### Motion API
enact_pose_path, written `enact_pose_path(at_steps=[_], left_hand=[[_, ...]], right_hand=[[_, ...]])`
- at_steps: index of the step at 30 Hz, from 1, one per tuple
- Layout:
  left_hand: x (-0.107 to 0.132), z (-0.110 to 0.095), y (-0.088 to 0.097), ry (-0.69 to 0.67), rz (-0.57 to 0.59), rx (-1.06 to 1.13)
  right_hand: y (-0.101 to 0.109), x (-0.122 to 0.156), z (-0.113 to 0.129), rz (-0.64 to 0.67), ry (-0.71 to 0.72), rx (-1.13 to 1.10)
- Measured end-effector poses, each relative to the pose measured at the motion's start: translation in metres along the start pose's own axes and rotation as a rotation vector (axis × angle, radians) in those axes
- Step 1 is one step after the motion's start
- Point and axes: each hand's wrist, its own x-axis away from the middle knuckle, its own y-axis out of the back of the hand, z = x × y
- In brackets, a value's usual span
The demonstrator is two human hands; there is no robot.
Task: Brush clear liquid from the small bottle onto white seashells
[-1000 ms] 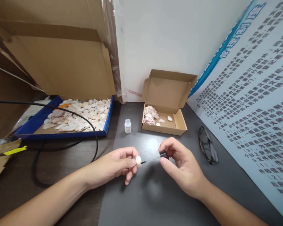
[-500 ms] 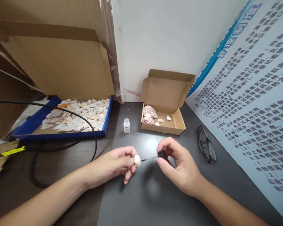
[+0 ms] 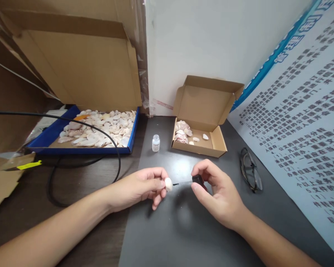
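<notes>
Between thumb and fingers, my left hand (image 3: 144, 187) pinches a small white seashell (image 3: 168, 184) above the dark grey mat. My right hand (image 3: 218, 194) grips the black cap of a brush applicator (image 3: 198, 181). Its thin clear stem points left, and the dark bristle tip lies close to the shell's right side; whether they touch I cannot tell. Behind the hands stands a small uncapped glass bottle (image 3: 156, 143) with a label, upright on the mat.
A small open cardboard box (image 3: 199, 150) holds several shells at the back. On the left, a blue-edged box (image 3: 80, 151) is full of white shells, with a black cable (image 3: 119, 155) looping before it. Glasses (image 3: 250, 170) lie right, beside a printed poster (image 3: 295, 129).
The whole scene has shifted right and slightly up in view as the camera turned. Both hands keep their holds, and the brush tip stays close to the shell.
</notes>
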Motion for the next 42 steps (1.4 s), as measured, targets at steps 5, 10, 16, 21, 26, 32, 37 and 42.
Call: enact_pose_path(at_steps=[5,10,16,21,26,32,37,42], left_hand=[[0.0002,0.0013,0.0005,0.0,0.008,-0.009],[-0.0019,0.0022,0.0013,-0.006,0.016,-0.005],[-0.0023,0.0026,0.0013,-0.013,0.008,-0.005],[-0.0018,0.0022,0.0007,-0.002,0.01,0.004],[-0.0019,0.0019,-0.0002,-0.001,-0.001,-0.007],[-0.0026,0.0031,0.0002,0.004,0.003,-0.018],[-0.0027,0.0034,0.0001,-0.006,0.001,-0.028],[-0.0026,0.0032,0.0003,-0.003,0.002,-0.017]], right_hand=[[-0.0007,0.0001,-0.0007,-0.006,0.02,-0.012],[-0.0007,0.0006,-0.0015,-0.005,0.018,-0.021],[0.0001,0.0007,0.0001,-0.036,0.007,0.013],[-0.0004,-0.0008,0.0004,-0.026,0.02,0.037],[-0.001,-0.0021,0.0013,-0.056,0.016,0.023],[0.0007,-0.0028,0.0025,-0.091,-0.011,0.05],[-0.0008,-0.0012,0.0022,-0.048,-0.011,0.058],[-0.0037,-0.0006,0.0007,-0.04,-0.008,0.006]])
